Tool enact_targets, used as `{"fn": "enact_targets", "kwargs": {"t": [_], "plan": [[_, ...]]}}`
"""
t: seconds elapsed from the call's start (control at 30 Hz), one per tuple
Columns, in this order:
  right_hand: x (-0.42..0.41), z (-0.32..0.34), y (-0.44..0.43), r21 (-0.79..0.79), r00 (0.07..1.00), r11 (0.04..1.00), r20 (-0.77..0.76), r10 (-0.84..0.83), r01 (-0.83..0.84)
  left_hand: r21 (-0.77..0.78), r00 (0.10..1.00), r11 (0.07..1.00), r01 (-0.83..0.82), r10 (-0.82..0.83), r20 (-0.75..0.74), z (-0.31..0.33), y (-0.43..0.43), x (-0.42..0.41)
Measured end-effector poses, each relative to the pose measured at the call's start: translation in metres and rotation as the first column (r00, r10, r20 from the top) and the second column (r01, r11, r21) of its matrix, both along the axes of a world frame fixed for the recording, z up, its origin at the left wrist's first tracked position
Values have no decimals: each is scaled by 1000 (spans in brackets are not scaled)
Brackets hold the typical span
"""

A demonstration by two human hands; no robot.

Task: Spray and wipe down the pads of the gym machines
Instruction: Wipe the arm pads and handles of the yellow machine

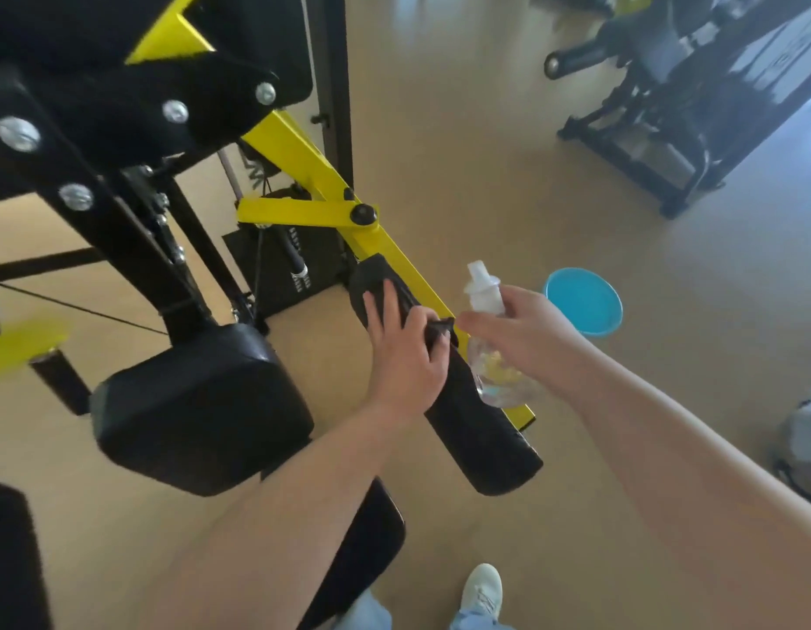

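A long black arm pad (481,429) runs along the yellow arm (303,156) of the gym machine, in the middle of the head view. My left hand (403,352) lies on the upper part of this pad and pinches a bunched black cloth (441,330) between thumb and fingers, with the fingers stretched along the pad. Just to the right, my right hand (526,329) grips a clear spray bottle (492,370) with a white nozzle (481,284); the bottle hangs close beside the pad.
A thick black seat-like pad (199,406) sits at lower left, and another black pad (363,547) lies under my left forearm. A blue bowl (583,302) stands on the tan floor to the right. More machines (694,106) stand at the back right. My white shoe (483,588) shows at the bottom.
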State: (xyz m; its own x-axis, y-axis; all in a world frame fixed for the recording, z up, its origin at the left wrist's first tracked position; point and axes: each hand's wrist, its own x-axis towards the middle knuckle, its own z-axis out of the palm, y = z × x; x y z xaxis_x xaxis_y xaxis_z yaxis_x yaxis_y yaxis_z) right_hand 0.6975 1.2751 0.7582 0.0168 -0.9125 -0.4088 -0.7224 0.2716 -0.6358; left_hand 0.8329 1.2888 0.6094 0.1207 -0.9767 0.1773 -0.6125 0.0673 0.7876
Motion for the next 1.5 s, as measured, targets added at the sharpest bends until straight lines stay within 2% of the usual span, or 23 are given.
{"fn": "enact_targets", "kwargs": {"t": [0.13,0.23,0.33,0.43,0.5,0.63,0.8,0.9,1.0,1.07,1.17,1.23,1.33,1.37,1.47,1.5], "plan": [[0,-7,-7,42,999,998,-6,40,-40,198,985,965,-174,172,26,22,-75,45],[2,-17,-13,21,999,999,11,47,-47,218,977,955,-203,183,109,30,-97,54],[0,-23,-15,-20,997,997,0,78,-78,144,961,989,-24,-16,276,31,-67,49],[-15,-24,-14,-85,992,989,23,123,-120,87,933,975,204,-221,284,32,-3,22],[-29,-23,-12,-90,990,988,56,131,-125,34,917,959,280,-278,286,32,46,-13],[-63,-22,0,-38,981,987,117,156,-153,-43,941,967,250,-232,248,19,114,-75],[-90,-21,18,-26,960,968,125,251,-250,-28,941,982,187,-171,292,18,115,-86],[-86,-19,18,-24,951,962,145,274,-274,63,973,990,125,-135,188,19,90,-70],[-70,-19,14,-18,943,955,156,295,-296,77,995,997,-25,17,103,18,47,-44],[-58,-21,10,-3,937,946,138,321,-323,115,994,988,-101,96,51,16,15,-26],[-37,-22,2,17,931,934,86,355,-358,88,986,982,-167,166,21,10,-30,6],[-22,-22,-6,21,930,931,59,363,-365,158,969,961,-227,239,-68,12,-55,26],[-2,-18,-19,14,929,929,35,369,-370,228,908,932,-283,337,-250,22,-80,42],[4,-19,-24,13,932,933,31,360,-361,262,868,919,-295,372,-330,23,-85,47],[12,-19,-31,11,953,954,52,300,-301,351,671,874,-335,483,-563,22,-86,53],[13,-20,-32,13,956,957,52,289,-290,336,653,879,-339,477,-588,19,-84,51]]}}
